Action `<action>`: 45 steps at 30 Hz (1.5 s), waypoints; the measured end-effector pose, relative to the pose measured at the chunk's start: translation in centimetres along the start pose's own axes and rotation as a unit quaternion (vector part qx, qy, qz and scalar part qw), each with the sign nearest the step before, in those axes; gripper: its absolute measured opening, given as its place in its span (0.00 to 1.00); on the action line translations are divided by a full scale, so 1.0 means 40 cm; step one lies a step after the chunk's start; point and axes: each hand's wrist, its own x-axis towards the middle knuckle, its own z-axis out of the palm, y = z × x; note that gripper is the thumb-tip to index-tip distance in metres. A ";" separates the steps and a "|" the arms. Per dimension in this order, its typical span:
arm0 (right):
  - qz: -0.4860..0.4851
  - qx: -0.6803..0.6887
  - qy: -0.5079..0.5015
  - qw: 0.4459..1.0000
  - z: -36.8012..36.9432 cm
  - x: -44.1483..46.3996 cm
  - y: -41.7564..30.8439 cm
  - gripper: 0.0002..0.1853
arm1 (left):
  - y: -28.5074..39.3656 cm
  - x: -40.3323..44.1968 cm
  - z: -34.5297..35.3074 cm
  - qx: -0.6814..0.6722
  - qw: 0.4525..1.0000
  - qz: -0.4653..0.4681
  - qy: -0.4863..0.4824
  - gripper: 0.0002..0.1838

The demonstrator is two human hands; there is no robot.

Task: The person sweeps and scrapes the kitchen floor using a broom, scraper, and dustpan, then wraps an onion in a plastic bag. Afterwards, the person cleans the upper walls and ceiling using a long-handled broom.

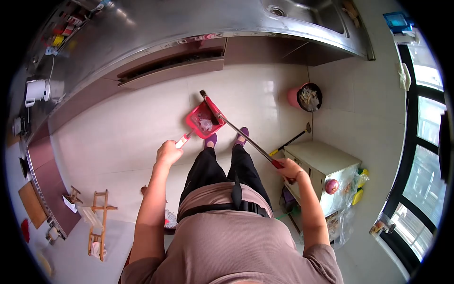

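My left hand is wrapped round the handle of a red dustpan, which is in front of my feet. Crumpled pale litter lies inside the pan. My right hand grips the red end of a long metal broom handle. The handle slants forward and left to the red broom head, whose bristles lie over the dustpan's right side and stick out past its far edge.
A pink bin filled with litter stands at the right wall. Nearer on the right is a pale cabinet. A drawer hangs open under the steel counter. Wooden folding frame at lower left.
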 end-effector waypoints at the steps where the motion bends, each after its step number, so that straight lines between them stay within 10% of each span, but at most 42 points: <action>1: 0.017 0.011 0.000 1.000 -0.013 -0.036 -0.030 0.21 | -0.012 0.002 -0.002 0.006 1.000 0.005 0.000 0.13; 8: 0.020 -0.259 0.187 0.947 0.066 -0.016 -0.102 0.16 | -0.130 -0.013 -0.023 0.018 1.000 0.017 0.010 0.13; 25: 0.048 -0.087 -0.043 0.994 0.131 -0.031 -0.235 0.23 | -0.296 -0.033 -0.056 -0.005 1.000 0.000 0.011 0.14; 34: -0.038 -0.455 0.168 0.873 0.136 0.179 -0.371 0.12 | -0.457 -0.084 -0.019 -0.063 0.996 -0.047 0.037 0.14; 45: -0.082 -0.410 -0.018 0.908 0.268 0.178 -0.381 0.12 | -0.504 -0.084 0.013 -0.088 0.993 -0.052 0.051 0.12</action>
